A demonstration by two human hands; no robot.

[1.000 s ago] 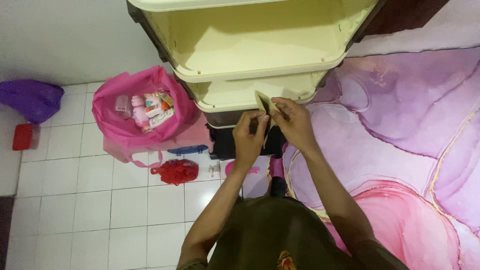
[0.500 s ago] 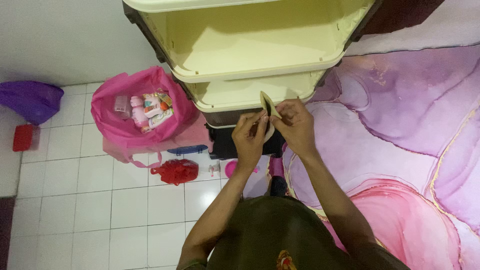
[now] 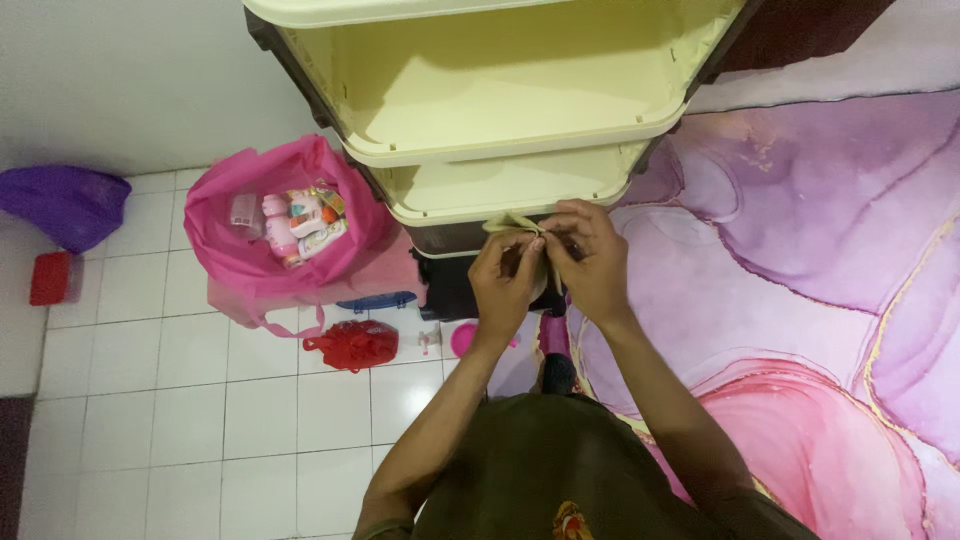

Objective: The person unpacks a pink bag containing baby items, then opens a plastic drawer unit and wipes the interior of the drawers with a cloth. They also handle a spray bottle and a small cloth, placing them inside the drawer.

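Both of my hands meet in front of a cream plastic drawer unit (image 3: 500, 150) whose two upper drawers stand pulled out and bare inside. My left hand (image 3: 506, 275) and my right hand (image 3: 583, 255) together pinch a small pale yellowish folded item (image 3: 512, 222), held flat just below the lower drawer's front rim. Most of the item is hidden behind my fingers. My dark green shirt fills the bottom middle of the view.
A pink bag (image 3: 275, 235) holding several small bottles sits on the white tiled floor at left. A red knotted bag (image 3: 352, 343), a blue flat piece (image 3: 375, 299), a purple bag (image 3: 62, 202) and a red box (image 3: 48, 277) lie nearby. A purple and pink mat (image 3: 800, 280) covers the right.
The pale item stood upright between my fingers before; now it lies turned flat, and both hands have closed in tighter around it at nearly the same spot.
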